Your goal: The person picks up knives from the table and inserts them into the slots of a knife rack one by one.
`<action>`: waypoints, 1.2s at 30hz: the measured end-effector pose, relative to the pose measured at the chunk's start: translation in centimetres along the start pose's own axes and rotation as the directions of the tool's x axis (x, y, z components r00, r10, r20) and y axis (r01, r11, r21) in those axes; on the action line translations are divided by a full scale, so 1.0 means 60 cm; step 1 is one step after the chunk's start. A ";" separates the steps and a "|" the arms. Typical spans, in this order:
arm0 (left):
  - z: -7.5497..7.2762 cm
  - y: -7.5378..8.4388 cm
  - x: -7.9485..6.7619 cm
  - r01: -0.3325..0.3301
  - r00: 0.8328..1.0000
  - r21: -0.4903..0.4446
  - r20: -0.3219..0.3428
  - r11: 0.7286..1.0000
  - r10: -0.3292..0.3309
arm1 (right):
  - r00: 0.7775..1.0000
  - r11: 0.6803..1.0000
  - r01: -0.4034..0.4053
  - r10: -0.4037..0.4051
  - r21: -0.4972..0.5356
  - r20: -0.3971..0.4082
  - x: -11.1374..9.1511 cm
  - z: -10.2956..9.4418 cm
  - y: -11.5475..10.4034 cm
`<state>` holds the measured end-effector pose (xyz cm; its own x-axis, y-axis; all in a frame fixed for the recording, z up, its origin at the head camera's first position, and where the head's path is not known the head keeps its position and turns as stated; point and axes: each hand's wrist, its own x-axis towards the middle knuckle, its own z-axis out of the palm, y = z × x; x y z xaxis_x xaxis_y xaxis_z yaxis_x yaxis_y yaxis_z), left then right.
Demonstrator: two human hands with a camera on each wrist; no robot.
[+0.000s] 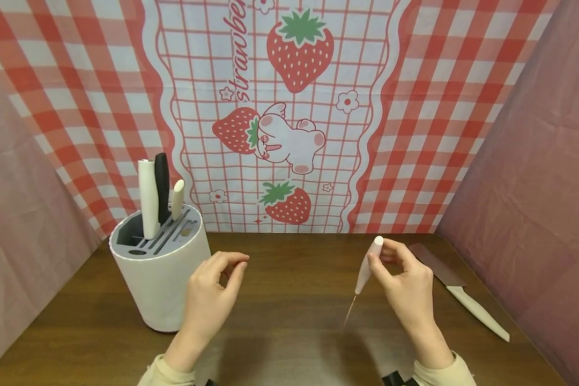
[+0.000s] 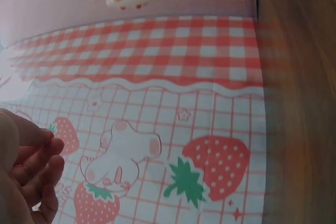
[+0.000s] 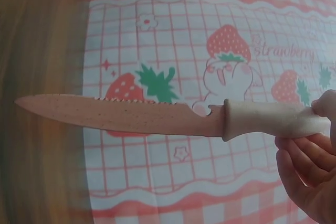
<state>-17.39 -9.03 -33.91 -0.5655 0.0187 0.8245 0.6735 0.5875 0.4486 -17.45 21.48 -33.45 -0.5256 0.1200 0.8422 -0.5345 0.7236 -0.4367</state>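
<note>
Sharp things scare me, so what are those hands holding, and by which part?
The right hand holds a pointed, pinkish-bladed knife by its pale handle; the left hand holds nothing.

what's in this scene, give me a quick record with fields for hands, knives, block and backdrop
left hand: holds nothing, fingers bent
right hand: grips knife by its pale handle
knife blade: part toothed, tip pointing down in head view
block: white, upright, on the table's left side
handles in block: white, black, cream
cleaver: lying on table, right of right hand
backdrop: red and white checks, strawberries
</note>
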 end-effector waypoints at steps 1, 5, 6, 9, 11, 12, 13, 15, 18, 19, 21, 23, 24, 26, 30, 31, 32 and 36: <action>0.002 0.003 0.000 0.004 1.000 -0.016 0.009 1.000 -0.003 | 1.000 1.000 0.001 -0.001 0.008 0.008 0.000 0.002 -0.003; 0.008 0.013 0.000 0.010 0.999 -0.091 0.040 0.996 -0.007 | 0.999 0.999 0.007 -0.008 0.034 0.039 -0.001 0.010 -0.015; 0.010 0.016 0.000 0.013 0.999 -0.103 0.048 0.995 -0.008 | 0.999 0.999 0.009 -0.011 0.041 0.048 -0.001 0.012 -0.019; 0.016 0.023 -0.001 0.020 0.997 -0.127 0.070 0.992 -0.011 | 0.997 0.998 0.013 -0.017 0.059 0.070 0.000 0.016 -0.030; 0.021 0.028 -0.001 0.026 0.996 -0.138 0.089 0.990 -0.014 | 0.996 0.997 0.017 -0.023 0.072 0.087 0.001 0.019 -0.037; 0.024 0.029 -0.001 0.024 0.995 -0.148 0.096 0.989 -0.009 | 0.995 0.997 0.019 -0.027 0.079 0.096 0.001 0.021 -0.041; 0.026 0.031 -0.002 0.026 0.994 -0.154 0.107 0.988 -0.009 | 0.994 0.996 0.020 -0.029 0.088 0.102 0.001 0.023 -0.044; 0.032 0.035 -0.003 0.034 0.991 -0.167 0.130 0.985 -0.012 | 0.993 0.995 0.024 -0.036 0.100 0.114 0.002 0.027 -0.049; 0.040 0.042 -0.005 0.050 0.986 -0.185 0.167 0.981 -0.019 | 0.992 0.992 0.024 -0.039 0.124 0.122 0.002 0.033 -0.057; 0.042 0.045 -0.005 0.056 0.984 -0.189 0.177 0.980 -0.022 | 0.991 0.991 0.025 -0.042 0.130 0.124 0.002 0.034 -0.059; 0.046 0.049 -0.005 0.064 0.981 -0.199 0.194 0.978 -0.025 | 0.991 0.989 0.027 -0.046 0.146 0.127 0.002 0.037 -0.065; 0.050 0.053 -0.006 0.070 0.978 -0.210 0.207 0.975 -0.025 | 0.990 0.987 0.029 -0.051 0.160 0.133 0.001 0.039 -0.070; 0.052 0.055 -0.005 0.070 0.977 -0.216 0.212 0.974 -0.023 | 0.989 0.986 0.031 -0.053 0.164 0.136 0.001 0.040 -0.073; 0.056 0.059 -0.005 0.070 0.975 -0.233 0.221 0.970 -0.017 | 0.988 0.984 0.033 -0.058 0.173 0.144 0.001 0.042 -0.078; 0.063 0.066 -0.005 0.080 0.969 -0.263 0.248 0.961 -0.013 | 0.985 0.980 0.036 -0.069 0.198 0.159 0.000 0.046 -0.088; 0.064 0.066 -0.006 0.087 0.966 -0.267 0.257 0.960 -0.016 | 0.984 0.977 0.036 -0.071 0.208 0.163 0.000 0.047 -0.091; 0.066 0.067 -0.007 0.094 0.963 -0.268 0.267 0.959 -0.020 | 0.983 0.975 0.035 -0.072 0.218 0.167 -0.001 0.048 -0.093; 0.071 0.069 -0.012 0.110 0.954 -0.266 0.299 0.958 -0.027 | 0.978 0.971 0.033 -0.079 0.236 0.191 -0.003 0.049 -0.103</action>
<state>-16.21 -3.16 -34.14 -0.6998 0.2441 0.6713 0.7093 0.3490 0.6125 -15.99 15.00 -31.86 -0.5982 -0.0697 0.7983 -0.6923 0.5466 -0.4711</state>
